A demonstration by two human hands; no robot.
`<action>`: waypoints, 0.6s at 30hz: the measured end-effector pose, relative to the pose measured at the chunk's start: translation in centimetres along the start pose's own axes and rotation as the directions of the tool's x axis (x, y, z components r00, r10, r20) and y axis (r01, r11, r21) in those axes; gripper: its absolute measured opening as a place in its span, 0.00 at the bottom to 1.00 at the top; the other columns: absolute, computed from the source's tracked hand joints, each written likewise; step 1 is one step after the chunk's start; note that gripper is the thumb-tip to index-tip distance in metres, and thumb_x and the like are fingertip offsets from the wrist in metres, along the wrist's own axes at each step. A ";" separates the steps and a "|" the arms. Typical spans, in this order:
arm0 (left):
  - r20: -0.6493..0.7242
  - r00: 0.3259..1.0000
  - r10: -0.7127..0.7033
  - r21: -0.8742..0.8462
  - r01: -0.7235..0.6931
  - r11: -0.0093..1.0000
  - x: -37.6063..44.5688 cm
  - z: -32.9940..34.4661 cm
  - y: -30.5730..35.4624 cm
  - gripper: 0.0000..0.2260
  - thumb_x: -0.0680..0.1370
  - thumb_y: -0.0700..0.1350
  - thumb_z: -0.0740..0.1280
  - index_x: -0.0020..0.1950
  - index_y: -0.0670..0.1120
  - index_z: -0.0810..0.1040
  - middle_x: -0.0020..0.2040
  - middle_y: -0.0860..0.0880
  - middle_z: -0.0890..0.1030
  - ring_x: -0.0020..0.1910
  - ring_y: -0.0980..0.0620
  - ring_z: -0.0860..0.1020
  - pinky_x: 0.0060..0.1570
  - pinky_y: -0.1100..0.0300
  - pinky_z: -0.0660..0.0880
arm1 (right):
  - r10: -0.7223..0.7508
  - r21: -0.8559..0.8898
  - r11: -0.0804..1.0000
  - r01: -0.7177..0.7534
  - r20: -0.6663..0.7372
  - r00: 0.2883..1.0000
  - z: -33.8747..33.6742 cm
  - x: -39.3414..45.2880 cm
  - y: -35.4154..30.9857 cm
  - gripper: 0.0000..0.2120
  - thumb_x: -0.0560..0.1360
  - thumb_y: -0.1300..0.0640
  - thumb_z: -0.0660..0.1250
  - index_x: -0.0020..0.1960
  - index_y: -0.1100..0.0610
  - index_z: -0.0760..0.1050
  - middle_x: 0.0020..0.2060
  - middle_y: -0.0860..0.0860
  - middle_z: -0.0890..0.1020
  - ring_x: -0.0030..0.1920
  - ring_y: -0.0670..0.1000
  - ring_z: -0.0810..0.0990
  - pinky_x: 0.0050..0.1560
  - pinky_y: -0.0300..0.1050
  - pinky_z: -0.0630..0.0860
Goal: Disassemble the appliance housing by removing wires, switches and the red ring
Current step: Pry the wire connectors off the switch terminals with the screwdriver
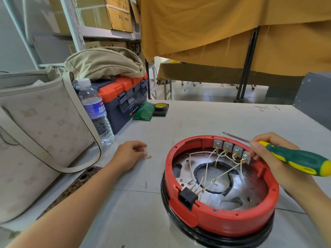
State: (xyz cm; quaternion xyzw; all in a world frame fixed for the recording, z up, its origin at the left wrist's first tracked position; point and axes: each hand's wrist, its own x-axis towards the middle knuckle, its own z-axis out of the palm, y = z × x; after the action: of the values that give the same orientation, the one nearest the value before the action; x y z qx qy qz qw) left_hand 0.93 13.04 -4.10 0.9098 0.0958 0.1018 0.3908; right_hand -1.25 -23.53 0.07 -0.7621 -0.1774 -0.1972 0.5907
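The appliance housing lies upside down on the table, a red ring (222, 223) on a black base. Several grey switches (227, 145) line its far inner wall, and white wires (206, 173) with brass terminals run from them across the metal plate. A black socket (187, 197) sits in the ring's near wall. My right hand (274, 158) grips a green and yellow screwdriver (295, 157), and its fingertips touch the rightmost switch. My left hand (128, 155) rests on the table left of the housing, fingers loosely curled beside a loose white wire (146, 169) lying there.
A beige handbag (41, 140), a water bottle (95, 111) and an orange and blue toolbox (123, 101) with a khaki bag on it stand at the left. A green packet (144, 111) and a tape roll (160, 106) lie further back. A grey box (315, 97) stands far right.
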 end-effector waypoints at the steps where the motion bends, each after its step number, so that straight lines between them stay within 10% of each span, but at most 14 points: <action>1: 0.001 1.000 0.002 -0.026 -0.002 1.000 0.0 0.0 0.1 0.10 0.72 0.41 0.73 0.52 0.50 0.81 0.46 0.52 0.82 0.45 0.57 0.78 0.51 0.64 0.71 | -0.002 -0.001 1.000 0.002 0.000 1.000 0.0 0.0 0.0 0.04 0.74 0.61 0.66 0.41 0.56 0.76 0.33 0.52 0.83 0.32 0.45 0.78 0.37 0.32 0.76; 8: -0.125 0.990 0.059 -0.220 -0.086 0.972 -1.0 -0.8 3.8 0.07 0.79 0.44 0.65 0.55 0.51 0.79 0.54 0.52 0.82 0.53 0.57 0.78 0.53 0.64 0.71 | -0.009 0.001 1.000 0.009 0.009 1.000 -0.3 -0.1 0.2 0.04 0.75 0.60 0.66 0.41 0.56 0.76 0.33 0.51 0.82 0.33 0.45 0.79 0.33 0.36 0.77; 18: 0.401 0.793 0.459 0.279 -0.583 0.763 -3.9 3.8 12.9 0.31 0.75 0.62 0.62 0.75 0.54 0.60 0.77 0.53 0.58 0.74 0.56 0.56 0.66 0.66 0.52 | 0.014 0.146 0.989 -0.006 -0.053 0.998 -1.2 0.4 0.8 0.08 0.76 0.60 0.65 0.39 0.51 0.76 0.28 0.54 0.80 0.31 0.51 0.78 0.41 0.42 0.78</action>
State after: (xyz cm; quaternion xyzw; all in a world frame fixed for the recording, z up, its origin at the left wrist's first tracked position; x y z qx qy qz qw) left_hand -0.59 0.67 2.35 0.9626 -0.2084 0.0430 0.1679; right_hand -0.55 -24.88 -0.12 -0.7121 -0.1715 -0.2011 0.6505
